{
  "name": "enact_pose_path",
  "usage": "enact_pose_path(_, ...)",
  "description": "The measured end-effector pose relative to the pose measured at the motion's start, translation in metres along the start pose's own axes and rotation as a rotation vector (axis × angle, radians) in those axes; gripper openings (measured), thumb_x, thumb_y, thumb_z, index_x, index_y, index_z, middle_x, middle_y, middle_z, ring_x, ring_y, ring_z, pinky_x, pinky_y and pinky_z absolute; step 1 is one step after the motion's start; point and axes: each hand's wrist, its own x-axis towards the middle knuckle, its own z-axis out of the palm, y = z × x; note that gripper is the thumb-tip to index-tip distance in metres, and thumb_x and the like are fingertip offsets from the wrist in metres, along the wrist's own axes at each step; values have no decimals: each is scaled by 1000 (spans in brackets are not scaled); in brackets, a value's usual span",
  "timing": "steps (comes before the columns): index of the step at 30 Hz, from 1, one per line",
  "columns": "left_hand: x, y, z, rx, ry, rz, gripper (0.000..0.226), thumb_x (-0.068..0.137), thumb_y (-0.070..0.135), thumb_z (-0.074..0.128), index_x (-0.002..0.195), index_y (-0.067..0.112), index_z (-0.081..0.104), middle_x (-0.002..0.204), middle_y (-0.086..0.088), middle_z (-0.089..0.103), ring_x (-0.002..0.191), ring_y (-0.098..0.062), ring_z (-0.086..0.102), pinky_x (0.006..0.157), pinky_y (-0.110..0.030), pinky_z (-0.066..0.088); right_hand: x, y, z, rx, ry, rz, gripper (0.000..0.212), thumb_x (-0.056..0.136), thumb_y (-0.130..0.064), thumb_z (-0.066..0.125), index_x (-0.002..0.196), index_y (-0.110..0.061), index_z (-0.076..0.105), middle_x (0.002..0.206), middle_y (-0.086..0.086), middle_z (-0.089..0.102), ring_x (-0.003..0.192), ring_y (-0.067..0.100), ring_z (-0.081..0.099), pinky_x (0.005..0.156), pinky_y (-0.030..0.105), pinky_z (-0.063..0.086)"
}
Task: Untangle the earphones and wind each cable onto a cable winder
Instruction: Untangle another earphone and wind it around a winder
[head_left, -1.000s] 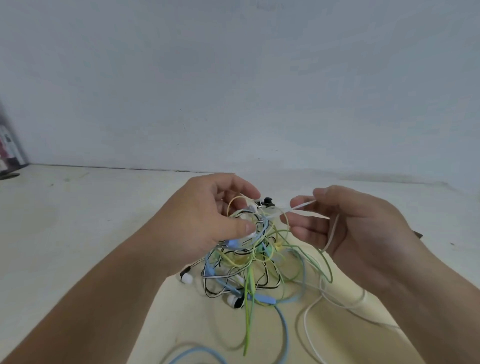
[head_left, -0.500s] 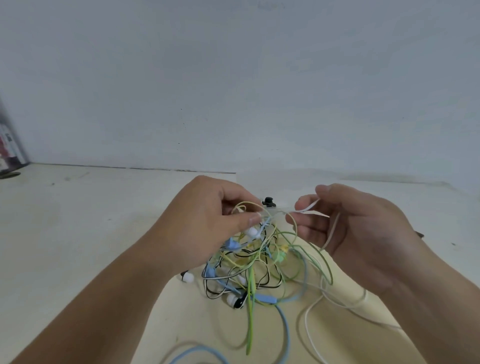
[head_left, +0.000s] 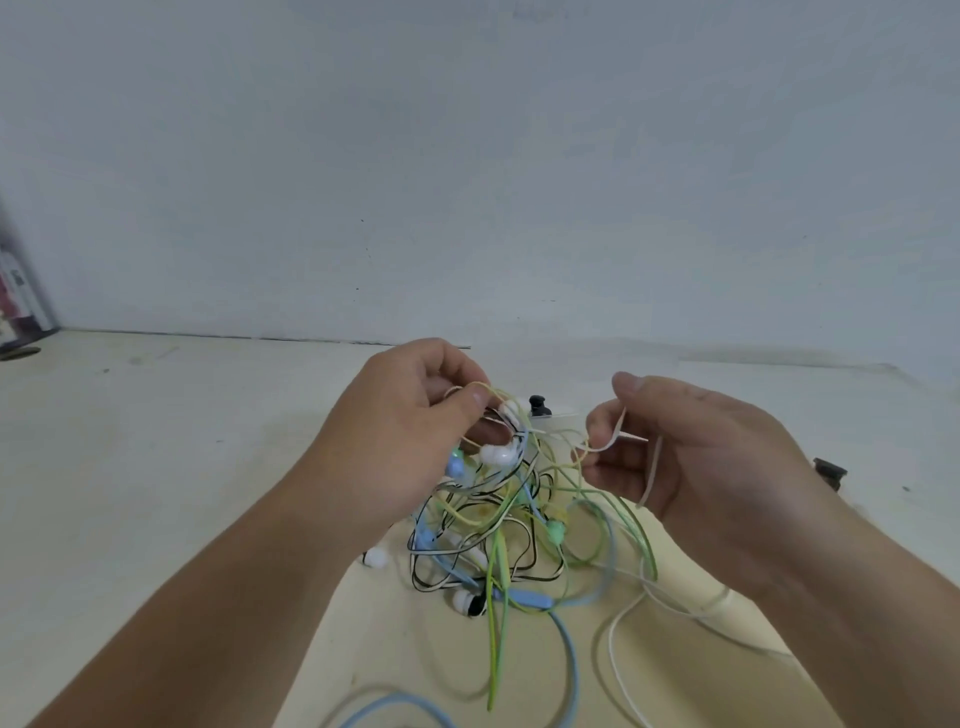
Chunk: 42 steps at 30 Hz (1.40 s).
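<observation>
A tangle of earphone cables (head_left: 511, 525) in green, yellow, blue, white and black-and-white hangs between my hands above the pale table (head_left: 156, 467). My left hand (head_left: 410, 431) pinches the top of the tangle, with yellow loops and a white earbud (head_left: 500, 453) at its fingertips. To the right, my right hand (head_left: 691, 457) pinches a white cable (head_left: 621, 436) that runs through its fingers and trails down to the table. A blue cable (head_left: 569, 654) and a green strand (head_left: 496, 649) hang toward the front edge.
A small black object (head_left: 538, 405) sits on the table behind the tangle, and another black piece (head_left: 830, 472) lies past my right hand. A dark item (head_left: 21, 301) stands at the far left by the wall.
My left hand has lifted the top of the tangle slightly and shifted its pinch. The right hand has drawn its white cable a little to the right, widening the gap.
</observation>
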Motion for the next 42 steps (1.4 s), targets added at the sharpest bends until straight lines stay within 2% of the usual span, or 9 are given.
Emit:
enact_pose_path(5, 3, -1, 0, -195, 44, -58, 18, 94, -2, 57, 87, 12, 66, 65, 0, 71, 59, -9, 66, 53, -19, 49, 3, 3, -4, -14, 96, 28, 22, 94, -22, 59, 82, -4, 61, 72, 15, 67, 64, 28, 67, 59, 34, 56)
enact_pose_path(10, 4, -7, -3, -93, -97, -107, 29, 99, 15, 55, 90, 27, 80, 70, 0, 67, 70, -12, 60, 71, -31, 48, 6, 4, -6, 28, 133, 38, 28, 99, -24, 54, 101, 4, 59, 74, 19, 70, 63, 30, 70, 54, 32, 58)
enact_pose_path(15, 2, -3, -5, -175, -117, -117, 31, 100, 9, 53, 81, 15, 77, 78, -7, 73, 75, -20, 65, 77, -42, 52, 6, 3, -5, 39, 145, 55, 22, 99, -22, 54, 92, -2, 57, 74, 20, 70, 62, 30, 70, 55, 33, 58)
enact_pose_path(20, 1, 4, -2, -350, -147, -213, 29, 99, 7, 50, 76, 5, 67, 72, -11, 63, 63, -20, 58, 53, -26, 47, 5, 1, -5, 58, 152, 59, 30, 100, -20, 52, 73, -9, 50, 74, 21, 68, 64, 32, 68, 59, 34, 56)
enact_pose_path(23, 3, 0, 0, -233, -148, -193, 24, 92, 25, 64, 72, 13, 64, 71, -7, 63, 63, -19, 54, 63, -33, 43, 5, -2, -5, 106, 131, 29, 31, 101, -20, 49, 71, -9, 48, 77, 22, 70, 65, 33, 70, 58, 34, 58)
enact_pose_path(26, 1, -3, 0, -50, -153, -103, 32, 65, 44, 79, 67, 23, 55, 72, -3, 61, 62, -17, 50, 72, -35, 40, 4, -5, -3, 148, 104, 3, 31, 101, -19, 47, 72, -8, 48, 82, 24, 72, 68, 34, 71, 60, 34, 59)
enact_pose_path(32, -1, -1, 5, 181, 62, -6, 13, 82, 11, 71, 84, 23, 68, 82, 3, 73, 60, -19, 63, 47, -11, 41, 2, -7, -1, 73, 92, -50, 28, 99, -15, 46, 84, 3, 59, 81, 23, 71, 74, 34, 71, 63, 37, 58)
enact_pose_path(36, 0, 1, 2, 79, 55, -37, 21, 85, 0, 61, 81, 19, 70, 69, -2, 74, 54, -6, 63, 59, -23, 48, 5, -8, -5, 122, 134, -51, 18, 93, -18, 57, 90, 0, 58, 74, 18, 70, 71, 33, 72, 59, 33, 60)
enact_pose_path(42, 7, -2, 1, -55, 84, -163, 29, 89, 5, 49, 81, 22, 70, 51, 10, 52, 53, -14, 40, 61, -32, 34, 8, -3, -13, 69, 245, -13, 20, 92, -3, 58, 74, -8, 53, 65, 12, 69, 64, 27, 72, 56, 30, 60)
